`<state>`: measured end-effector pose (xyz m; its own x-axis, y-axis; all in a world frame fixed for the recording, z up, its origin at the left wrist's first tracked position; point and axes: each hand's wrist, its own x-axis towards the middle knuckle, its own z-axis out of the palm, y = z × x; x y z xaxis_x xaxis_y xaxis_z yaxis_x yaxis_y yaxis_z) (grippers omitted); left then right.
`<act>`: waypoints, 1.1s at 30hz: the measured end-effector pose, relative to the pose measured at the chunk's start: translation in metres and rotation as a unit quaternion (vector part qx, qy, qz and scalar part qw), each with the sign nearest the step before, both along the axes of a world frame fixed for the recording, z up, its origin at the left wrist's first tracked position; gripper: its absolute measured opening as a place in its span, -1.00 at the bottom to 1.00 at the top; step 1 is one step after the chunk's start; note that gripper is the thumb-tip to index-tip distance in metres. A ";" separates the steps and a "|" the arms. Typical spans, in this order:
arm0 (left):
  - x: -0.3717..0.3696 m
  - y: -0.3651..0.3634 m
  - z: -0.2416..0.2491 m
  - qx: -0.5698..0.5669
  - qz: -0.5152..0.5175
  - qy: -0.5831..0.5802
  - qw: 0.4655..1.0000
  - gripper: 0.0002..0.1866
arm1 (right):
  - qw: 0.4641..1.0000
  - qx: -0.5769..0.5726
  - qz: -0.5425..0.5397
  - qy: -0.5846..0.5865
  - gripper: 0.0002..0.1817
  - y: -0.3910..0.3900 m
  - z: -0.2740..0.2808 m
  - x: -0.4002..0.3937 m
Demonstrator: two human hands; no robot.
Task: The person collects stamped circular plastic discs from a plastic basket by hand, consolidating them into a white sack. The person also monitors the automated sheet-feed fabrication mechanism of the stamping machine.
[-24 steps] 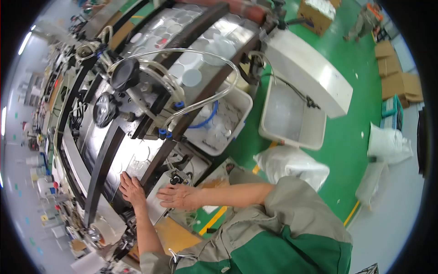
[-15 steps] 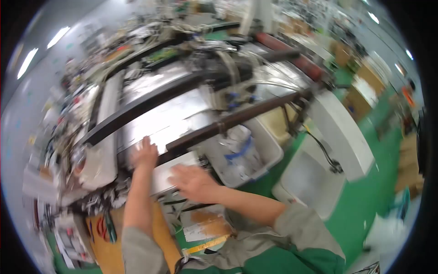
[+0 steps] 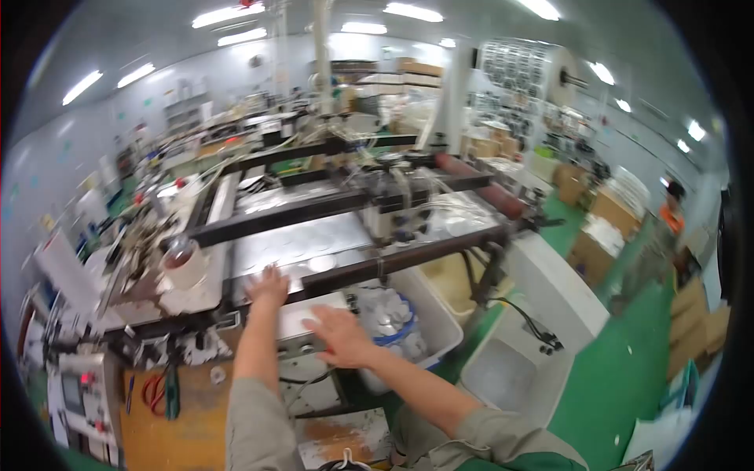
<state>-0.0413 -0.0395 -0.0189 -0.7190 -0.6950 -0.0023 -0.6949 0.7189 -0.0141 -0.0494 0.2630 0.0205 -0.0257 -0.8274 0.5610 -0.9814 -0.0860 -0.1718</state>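
Observation:
My left hand [image 3: 269,286] reaches forward with its fingers stretched out at the near edge of a shiny metal plate [image 3: 302,238], which lies inside a dark machine frame [image 3: 283,217]. A few pale round shapes show on the plate. Beside it, my right hand [image 3: 339,334] has its fingers apart, over the right part of a white box [image 3: 318,309] at the front of the machine. Neither hand has anything in its fingers.
Right of the box stands a grey bin [image 3: 440,334] holding white crumpled material and a blue band. Red-handled pliers [image 3: 154,395] lie on a wooden surface [image 3: 192,432]. A white cup-like container [image 3: 182,263] stands at left. A person [image 3: 660,235] is far right among cardboard boxes [image 3: 597,255].
The camera view has tilted up, showing more of the room and ceiling lights. Both hands stay near the machine's front edge, with fingers still stretched out.

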 end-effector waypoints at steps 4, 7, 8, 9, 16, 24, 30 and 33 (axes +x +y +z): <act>0.033 0.046 0.043 0.049 0.062 0.029 0.996 -0.33 | 0.999 0.029 -0.007 -0.014 -0.16 -0.002 -0.007 0.012; 0.032 0.043 0.028 0.033 0.061 0.043 0.997 -0.34 | 0.999 0.040 0.001 -0.017 -0.19 -0.002 -0.012 0.014; 0.032 0.040 0.027 0.031 0.054 0.056 0.997 -0.35 | 0.999 0.030 0.004 -0.015 -0.19 -0.001 -0.011 0.013; 0.035 0.042 0.029 0.027 0.048 0.066 0.996 -0.35 | 1.000 0.018 0.008 -0.015 -0.18 -0.002 -0.012 0.014; 0.034 0.044 0.046 0.010 0.051 0.022 0.998 -0.39 | 0.997 -0.011 0.061 -0.055 -0.22 0.001 -0.007 0.003; 0.046 0.002 -0.005 -0.167 -0.055 0.070 0.982 -0.54 | 0.927 -0.228 0.101 -0.280 -0.62 0.088 -0.091 -0.025; 0.068 -0.016 0.004 -0.237 -0.203 -0.003 0.950 -0.76 | 0.791 -0.175 -0.279 -0.516 -0.78 0.132 -0.256 -0.129; 0.062 0.000 0.026 -0.228 -0.228 -0.038 0.946 -0.79 | 0.749 -0.082 -0.378 -0.538 -0.80 0.149 -0.314 -0.187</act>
<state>0.0211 -0.0397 0.0069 -0.9541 -0.2535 0.1597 -0.2984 0.8512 -0.4318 -0.2365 0.4119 -0.2933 -0.9623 -0.2706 -0.0277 -0.0619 0.3170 -0.9464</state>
